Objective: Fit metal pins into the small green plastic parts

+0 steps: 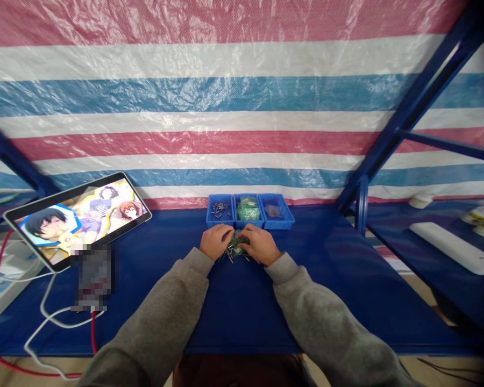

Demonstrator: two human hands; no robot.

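My left hand (pixel 216 242) and my right hand (pixel 260 243) are close together at the middle of the blue tabletop, fingers bent inward. Between them is a small green, see-through plastic bag (pixel 237 248), and the fingers of both hands are closed on it. What is inside the bag I cannot make out. Thin metal pieces, like small screws or pins (pixel 230 256), lie loose under and around the fingertips. Just beyond my hands stand three blue bins. The left bin (pixel 210 220) has similar metal pieces, the middle bin (pixel 248 224) green plastic bags, the right bin (pixel 288 219) small clear packets.
A tablet (pixel 80 220) with a lit cartoon picture leans at the left. Before it lies a blurred-out dark object (pixel 94 277) with red and white cables (pixel 40 333). Blue metal posts (pixel 361 183) and a striped sheet (pixel 226 97) stand behind; a white bar (pixel 454 247) lies right.
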